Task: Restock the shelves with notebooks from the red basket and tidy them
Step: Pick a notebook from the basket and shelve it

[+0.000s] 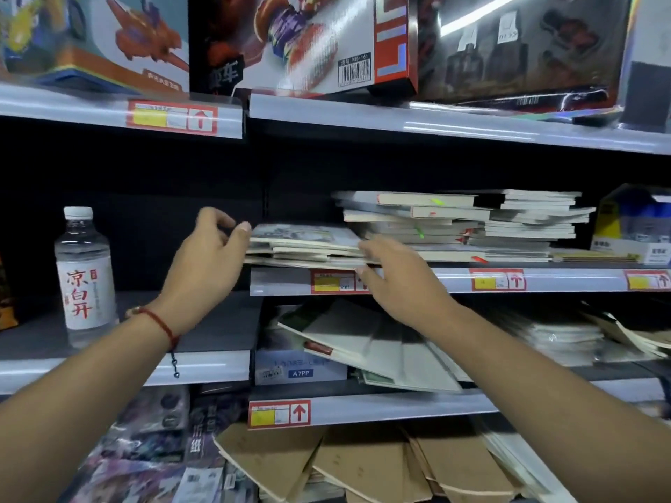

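The low notebook stack (305, 246) on the middle shelf (454, 281) sits between the left hand (210, 255) and right hand (395, 281), fingers loose at its ends (gripping nothing); light, floppy, slippery covers, best squared by the edges.

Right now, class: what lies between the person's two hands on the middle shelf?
In the head view, a short stack of notebooks lies between the left hand and the right hand, with both hands at its ends.
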### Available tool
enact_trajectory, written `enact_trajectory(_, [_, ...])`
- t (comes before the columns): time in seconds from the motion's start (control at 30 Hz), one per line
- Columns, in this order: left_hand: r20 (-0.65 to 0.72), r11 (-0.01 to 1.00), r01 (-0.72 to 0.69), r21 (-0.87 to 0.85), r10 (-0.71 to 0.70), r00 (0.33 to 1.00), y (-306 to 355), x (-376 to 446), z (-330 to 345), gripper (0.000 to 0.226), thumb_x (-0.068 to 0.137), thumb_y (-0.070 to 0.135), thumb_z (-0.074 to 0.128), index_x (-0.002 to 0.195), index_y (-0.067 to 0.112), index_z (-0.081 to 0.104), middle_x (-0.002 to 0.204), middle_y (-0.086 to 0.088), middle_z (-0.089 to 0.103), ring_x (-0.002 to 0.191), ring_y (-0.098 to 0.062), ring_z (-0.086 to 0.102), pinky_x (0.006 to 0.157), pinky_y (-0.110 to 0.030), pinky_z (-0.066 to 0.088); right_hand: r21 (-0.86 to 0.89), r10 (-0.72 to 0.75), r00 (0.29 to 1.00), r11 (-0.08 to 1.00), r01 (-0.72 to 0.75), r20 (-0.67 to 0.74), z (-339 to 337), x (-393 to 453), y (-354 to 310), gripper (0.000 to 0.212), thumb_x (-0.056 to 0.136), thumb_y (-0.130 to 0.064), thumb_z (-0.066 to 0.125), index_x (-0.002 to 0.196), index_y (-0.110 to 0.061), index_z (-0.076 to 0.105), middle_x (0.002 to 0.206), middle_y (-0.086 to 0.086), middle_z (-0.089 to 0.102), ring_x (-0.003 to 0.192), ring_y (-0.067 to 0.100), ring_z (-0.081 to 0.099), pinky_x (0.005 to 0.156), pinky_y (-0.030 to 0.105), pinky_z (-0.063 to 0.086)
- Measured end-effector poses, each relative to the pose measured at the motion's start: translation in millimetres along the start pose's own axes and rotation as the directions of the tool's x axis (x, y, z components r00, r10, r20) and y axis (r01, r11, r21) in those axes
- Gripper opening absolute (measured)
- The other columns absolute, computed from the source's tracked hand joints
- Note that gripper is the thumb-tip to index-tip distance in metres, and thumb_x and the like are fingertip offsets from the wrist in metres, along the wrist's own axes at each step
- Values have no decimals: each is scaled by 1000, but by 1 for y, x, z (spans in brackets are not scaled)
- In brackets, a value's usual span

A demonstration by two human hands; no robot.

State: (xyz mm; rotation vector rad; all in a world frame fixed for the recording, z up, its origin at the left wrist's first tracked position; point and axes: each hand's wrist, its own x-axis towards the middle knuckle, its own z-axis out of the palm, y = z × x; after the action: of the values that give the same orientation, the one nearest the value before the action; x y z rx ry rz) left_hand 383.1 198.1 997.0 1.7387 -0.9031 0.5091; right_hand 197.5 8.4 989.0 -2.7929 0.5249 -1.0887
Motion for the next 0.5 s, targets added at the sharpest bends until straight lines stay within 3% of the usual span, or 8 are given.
enact_trajectory(0.1, [30, 995, 14, -99, -11, 999, -23, -47, 5, 20, 100, 43, 51, 90, 26, 55, 70, 4, 59, 64, -21, 54, 58, -37, 41, 28, -43, 996, 999, 45, -83, 9, -49, 17, 36, 99, -29, 54, 134, -23, 55, 130, -4, 57, 120, 16, 50, 104, 37, 41])
enact_trajectory(0.17, [191, 1000, 2, -17, 1, 982, -41, -83, 23, 19, 98, 40, 55, 84, 27, 59, 67, 6, 62, 63, -14, 57, 60, -37, 45, 21, -51, 998, 998, 52, -46, 24, -85, 34, 32, 97, -26, 56, 129, -23, 60, 124, -5, 61, 113, 14, 53, 100, 35, 42])
enact_trajectory(0.23, [369, 995, -45, 92, 8, 929, -62, -120, 52, 16, 94, 46, 56, 87, 33, 62, 72, 14, 65, 67, -5, 61, 65, -35, 51, 17, 1, 996, 1000, -2, 84, 48, -125, 57, 30, 97, -25, 57, 126, -23, 63, 121, -7, 63, 109, 11, 54, 96, 31, 43])
enact_trajectory(0.37, [706, 981, -149, 122, 20, 708, -102, -196, 117, 52, 84, 63, 42, 123, 36, 62, 119, 14, 61, 106, -9, 61, 89, -33, 52, 53, 163, 891, 977, -204, 423, 105, -210, 110, 31, 98, -35, 50, 125, -31, 63, 117, -6, 68, 101, 15, 63, 88, 25, 47])
enact_trajectory(0.43, [801, 984, -121, 128, -31, 598, -115, -237, 151, 61, 86, 65, 40, 137, 33, 54, 134, 12, 54, 121, -12, 55, 99, -34, 47, -39, 219, 803, 971, -238, 554, 127, -250, 134, 37, 101, -32, 49, 137, -27, 56, 135, -7, 59, 120, 15, 56, 99, 17, 37])
enact_trajectory(0.5, [854, 983, -90, 160, -92, 513, -124, -281, 184, 63, 91, 62, 47, 147, 33, 44, 152, 10, 43, 137, -12, 43, 110, -30, 38, -127, 295, 686, 950, -286, 665, 147, -290, 158, 44, 102, -31, 48, 146, -24, 47, 145, -4, 52, 128, 17, 51, 104, 21, 34])
